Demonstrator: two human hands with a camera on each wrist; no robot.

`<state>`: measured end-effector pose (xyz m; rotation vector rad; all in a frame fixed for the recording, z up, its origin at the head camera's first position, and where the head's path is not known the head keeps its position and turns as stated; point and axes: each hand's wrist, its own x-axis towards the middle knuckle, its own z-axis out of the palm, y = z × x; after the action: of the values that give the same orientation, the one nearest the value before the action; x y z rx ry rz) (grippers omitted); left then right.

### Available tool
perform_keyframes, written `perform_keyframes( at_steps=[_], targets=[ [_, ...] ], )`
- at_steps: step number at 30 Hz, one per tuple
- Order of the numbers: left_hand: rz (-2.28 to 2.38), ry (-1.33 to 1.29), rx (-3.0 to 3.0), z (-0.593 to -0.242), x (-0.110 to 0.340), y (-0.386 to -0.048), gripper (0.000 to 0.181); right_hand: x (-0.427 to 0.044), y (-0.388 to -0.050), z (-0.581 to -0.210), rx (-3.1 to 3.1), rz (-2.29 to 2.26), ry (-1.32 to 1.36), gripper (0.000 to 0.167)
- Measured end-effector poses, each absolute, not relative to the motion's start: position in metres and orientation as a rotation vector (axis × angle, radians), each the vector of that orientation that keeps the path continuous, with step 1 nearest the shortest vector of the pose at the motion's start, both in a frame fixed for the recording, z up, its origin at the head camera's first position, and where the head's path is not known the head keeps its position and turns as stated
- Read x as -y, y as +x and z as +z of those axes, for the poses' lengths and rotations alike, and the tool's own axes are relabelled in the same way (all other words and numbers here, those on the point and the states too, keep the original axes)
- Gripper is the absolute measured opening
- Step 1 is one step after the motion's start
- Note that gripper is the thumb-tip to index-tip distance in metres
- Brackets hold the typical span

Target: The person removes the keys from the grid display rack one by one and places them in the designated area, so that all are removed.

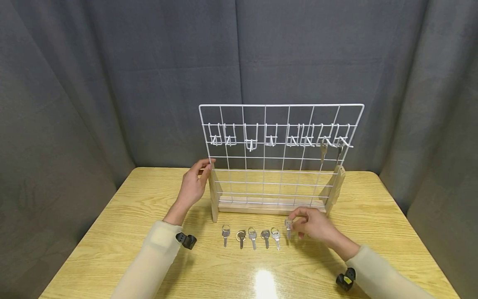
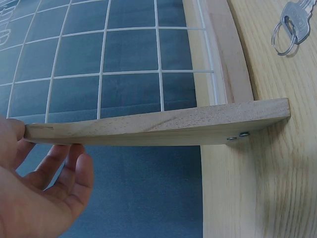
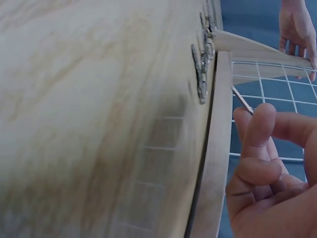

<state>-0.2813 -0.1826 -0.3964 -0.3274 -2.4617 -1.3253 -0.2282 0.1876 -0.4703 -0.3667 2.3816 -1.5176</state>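
Note:
With its thumb and fingers on either side, my left hand [image 1: 193,181] grips the upper end of the rack's left wooden support [image 2: 158,121]. A white wire grid [image 1: 264,158] with a row of hooks stands on this rack. Between thumb and index finger my right hand [image 1: 313,224] pinches a silver key [image 3: 242,100], held just above the table in front of the rack's base. To its left, several keys with rings lie in a row, among them a silver key [image 1: 276,238] and a darker key [image 1: 225,236]. Two keys, one a brassy key [image 1: 323,153], hang from the rightmost hooks.
The rack's wooden base bar [image 1: 272,206] runs along the table behind the keys, and its right wooden support [image 1: 335,189] stands past my right hand. Grey curtains [image 1: 168,83] enclose the back and sides of the wooden table [image 1: 123,232].

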Motion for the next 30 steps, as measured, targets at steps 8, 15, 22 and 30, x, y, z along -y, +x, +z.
perform_keyframes(
  at_steps=[8,15,22,30],
  targets=[
    [-1.324,-0.33,2.457,-0.396,0.183,-0.282,0.034,-0.188,-0.227,-0.479,-2.32,-1.51,-0.329,0.024],
    [-1.316,-0.329,2.462,-0.396,0.183,-0.282,0.035,-0.187,-0.227,-0.485,-2.295,-1.52,-0.363,0.024],
    [-1.315,-0.326,2.468,-0.396,0.183,-0.282,0.036,-0.188,-0.229,-0.49,-2.302,-1.51,-0.394,0.022],
    [-1.316,-0.322,2.469,-0.397,0.183,-0.283,0.037,-0.188,-0.23,-0.492,-2.315,-1.496,-0.42,0.021]
  ],
)
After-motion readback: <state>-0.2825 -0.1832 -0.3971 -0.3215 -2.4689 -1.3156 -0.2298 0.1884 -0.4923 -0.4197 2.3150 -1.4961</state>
